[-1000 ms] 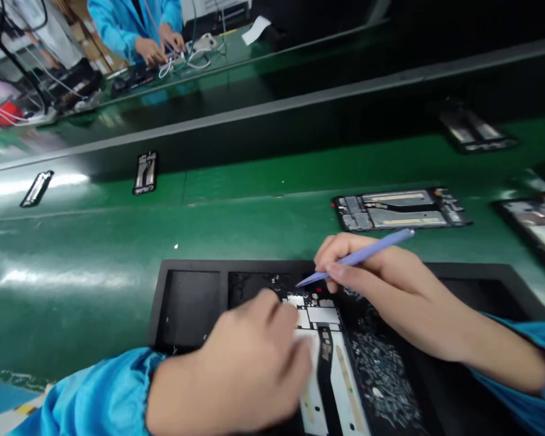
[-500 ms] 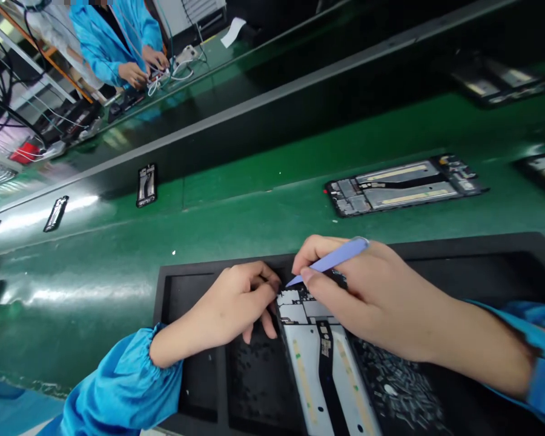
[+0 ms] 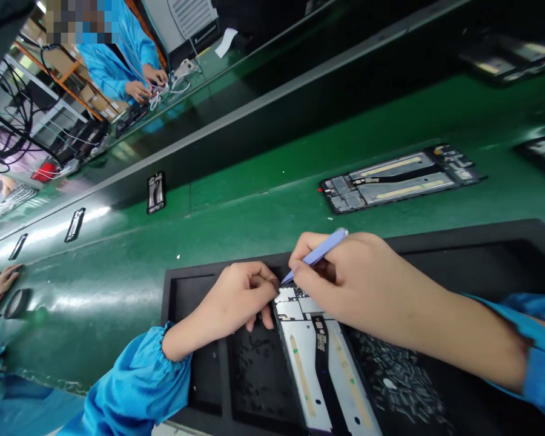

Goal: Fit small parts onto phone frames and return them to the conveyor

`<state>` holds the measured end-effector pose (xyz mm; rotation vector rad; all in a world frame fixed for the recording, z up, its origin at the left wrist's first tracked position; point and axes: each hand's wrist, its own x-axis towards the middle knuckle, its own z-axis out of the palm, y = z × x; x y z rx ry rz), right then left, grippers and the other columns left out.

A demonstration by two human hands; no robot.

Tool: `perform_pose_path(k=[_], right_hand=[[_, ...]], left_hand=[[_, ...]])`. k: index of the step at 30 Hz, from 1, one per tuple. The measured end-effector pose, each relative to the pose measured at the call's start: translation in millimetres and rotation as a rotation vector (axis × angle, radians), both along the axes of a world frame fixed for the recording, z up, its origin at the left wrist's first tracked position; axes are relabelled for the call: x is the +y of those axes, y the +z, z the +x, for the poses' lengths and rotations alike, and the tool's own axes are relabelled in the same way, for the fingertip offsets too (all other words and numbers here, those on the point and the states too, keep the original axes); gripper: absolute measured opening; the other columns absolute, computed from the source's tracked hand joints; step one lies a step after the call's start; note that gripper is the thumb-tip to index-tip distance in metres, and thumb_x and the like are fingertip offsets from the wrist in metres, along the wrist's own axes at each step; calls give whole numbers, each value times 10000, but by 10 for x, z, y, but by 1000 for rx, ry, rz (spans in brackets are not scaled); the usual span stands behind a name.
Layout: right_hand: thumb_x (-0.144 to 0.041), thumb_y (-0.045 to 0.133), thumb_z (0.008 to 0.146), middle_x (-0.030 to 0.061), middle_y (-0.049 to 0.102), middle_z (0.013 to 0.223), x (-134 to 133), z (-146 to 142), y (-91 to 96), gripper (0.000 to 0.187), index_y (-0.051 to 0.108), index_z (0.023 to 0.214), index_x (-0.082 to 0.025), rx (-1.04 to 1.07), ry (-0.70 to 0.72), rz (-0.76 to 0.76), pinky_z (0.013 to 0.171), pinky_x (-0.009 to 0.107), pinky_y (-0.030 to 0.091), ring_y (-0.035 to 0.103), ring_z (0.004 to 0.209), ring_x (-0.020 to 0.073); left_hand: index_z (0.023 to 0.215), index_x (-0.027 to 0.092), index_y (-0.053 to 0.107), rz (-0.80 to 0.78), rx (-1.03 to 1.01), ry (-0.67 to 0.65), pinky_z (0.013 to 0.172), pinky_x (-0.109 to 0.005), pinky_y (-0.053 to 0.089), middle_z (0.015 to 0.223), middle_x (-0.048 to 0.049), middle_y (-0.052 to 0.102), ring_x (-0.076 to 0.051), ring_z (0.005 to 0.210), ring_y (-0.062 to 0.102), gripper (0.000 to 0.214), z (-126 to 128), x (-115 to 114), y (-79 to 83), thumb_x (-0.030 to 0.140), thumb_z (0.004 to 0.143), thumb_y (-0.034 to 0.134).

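Note:
An open phone frame [image 3: 320, 369] lies in a black compartment tray [image 3: 195, 284] in front of me. My right hand [image 3: 358, 284] pinches lilac tweezers [image 3: 318, 253], whose tip touches the frame's top left corner. My left hand [image 3: 236, 300] rests on the tray with fingers curled against that same corner, pinching at something too small to make out. Small metal parts [image 3: 390, 378] fill the tray compartment right of the frame.
A green conveyor belt [image 3: 118, 290] runs behind the tray and carries another phone frame [image 3: 399, 178] and smaller ones [image 3: 155, 192] further left. Another person's hand [image 3: 2, 284] shows at the left edge. A worker in blue [image 3: 127, 60] sits at the far bench.
My left hand moved from low over the frame up to its top left corner and curled there. The tweezers tilted steeper. The view shifted, bringing the frame lower.

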<state>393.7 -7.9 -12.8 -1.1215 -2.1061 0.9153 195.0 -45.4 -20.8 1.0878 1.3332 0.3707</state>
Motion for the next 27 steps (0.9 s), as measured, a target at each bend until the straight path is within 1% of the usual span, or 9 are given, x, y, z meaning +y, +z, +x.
perform_pose_path(k=[3, 6, 9, 11, 15, 18, 20, 23, 27], right_hand=[[-262, 476, 861, -77, 416, 408, 26, 7, -3, 202, 512, 663, -248, 43, -6, -92, 391, 279, 253, 376, 345, 116], [-260, 487, 837, -73, 416, 410, 27, 3, 9, 177, 518, 664, -247, 52, 9, -132, 385, 282, 247, 374, 349, 119], [-243, 483, 819, -73, 410, 414, 14, -6, 22, 162, 534, 665, -240, 51, 8, -112, 390, 281, 248, 369, 349, 114], [-236, 480, 818, -74, 411, 411, 10, -4, 29, 167, 540, 662, -238, 56, 7, -102, 397, 281, 251, 366, 349, 111], [-235, 471, 816, -52, 480, 447, 27, 40, 45, 190, 520, 633, -235, 107, -33, -71, 410, 280, 272, 383, 369, 105], [-238, 467, 808, -67, 414, 425, 51, 84, 49, 198, 488, 611, -241, 149, -77, -88, 397, 275, 259, 320, 347, 94], [-231, 469, 799, -80, 370, 411, 61, 99, 47, 176, 485, 625, -243, 140, -61, -129, 387, 270, 245, 298, 338, 92], [-205, 483, 779, -89, 386, 415, 64, 95, 46, 110, 506, 678, -240, 115, -37, -159, 386, 264, 243, 309, 338, 91], [-177, 496, 767, -99, 376, 404, 61, 79, 46, 87, 513, 707, -237, 97, -46, -144, 387, 259, 246, 317, 338, 89]], left_hand=[[862, 175, 575, -2, 8, 3, 318, -130, 391, 564, 66, 595, -107, 441, 633, 62, 4, 0, 9, 235, 851, 566], [865, 169, 582, -11, 2, 3, 324, -130, 392, 571, 61, 604, -104, 442, 629, 68, 17, 7, 23, 219, 828, 553], [849, 168, 585, -13, 4, 8, 325, -130, 387, 554, 66, 590, -107, 437, 625, 74, 31, 8, 37, 189, 785, 553], [846, 171, 585, -11, 6, 10, 325, -130, 386, 546, 68, 586, -105, 431, 621, 67, 35, 2, 41, 193, 791, 553], [855, 169, 592, 6, 9, 17, 323, -132, 387, 539, 68, 589, -101, 415, 607, 74, 31, -11, 24, 207, 804, 555], [862, 169, 595, 10, 0, 21, 311, -142, 392, 530, 72, 586, -112, 405, 607, 100, 24, -10, -7, 200, 775, 556], [855, 172, 594, 9, -9, 24, 306, -151, 399, 522, 75, 578, -120, 405, 609, 92, 21, -5, -23, 209, 779, 558], [840, 175, 592, 14, -17, 30, 309, -146, 405, 531, 77, 570, -113, 412, 609, 70, 23, 1, -26, 227, 804, 562], [835, 169, 583, 14, -40, 29, 309, -139, 406, 561, 76, 572, -101, 411, 606, 77, 31, 6, -10, 227, 783, 578]])
